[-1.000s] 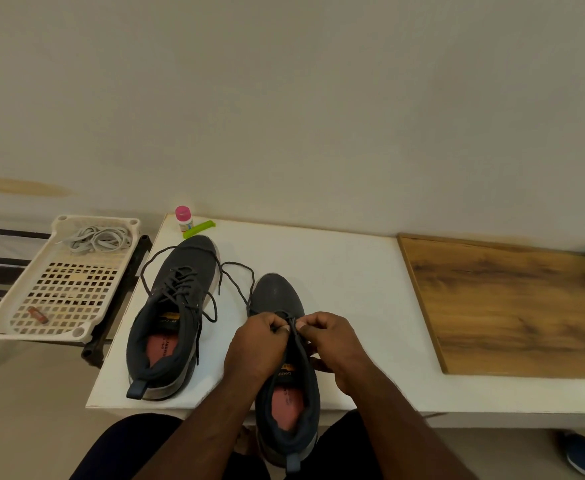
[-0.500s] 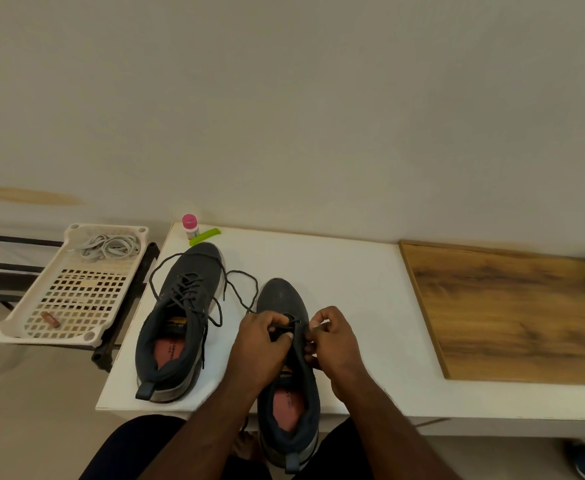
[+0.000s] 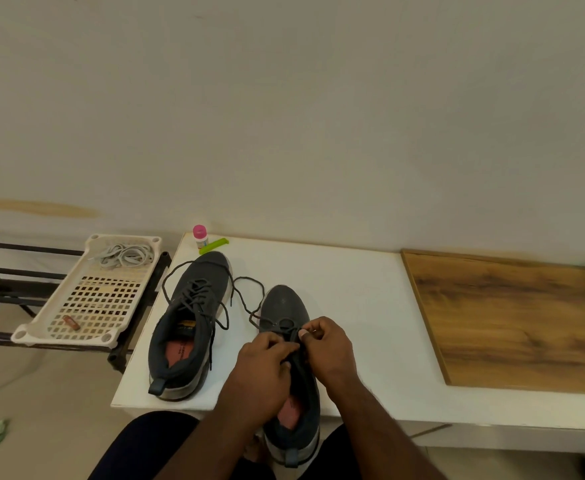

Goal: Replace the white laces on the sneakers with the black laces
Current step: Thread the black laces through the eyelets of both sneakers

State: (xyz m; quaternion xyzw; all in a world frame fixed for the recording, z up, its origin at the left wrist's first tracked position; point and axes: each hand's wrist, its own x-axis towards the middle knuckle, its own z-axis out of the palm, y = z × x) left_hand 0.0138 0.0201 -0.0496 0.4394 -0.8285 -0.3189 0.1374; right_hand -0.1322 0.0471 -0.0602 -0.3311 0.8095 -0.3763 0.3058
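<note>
Black lace (image 3: pixel 285 325) is thin, soft and floppy — it bends any way you push it, so it will not go through a hole by itself. The best place to hold it is right by the stiff tip, I think, close to the hole. It weighs almost nothing, but a loose grip could let it slip out.

Both hands are on the near sneaker (image 3: pixel 289 358), which sits at the front edge of the white table (image 3: pixel 353 306). The right hand (image 3: pixel 329 348) pinches the lace between thumb and fingers. The left hand (image 3: pixel 266 365) has its fingers curled over the lace too, pressed close together.

The other sneaker (image 3: pixel 188 327) lies just to the left, with its black lace in and the ends loose. It looks done. The white laces (image 3: pixel 124 254) sit in a pile in the plastic tray (image 3: pixel 41 327) — well apart from the 2 shoes.
</note>
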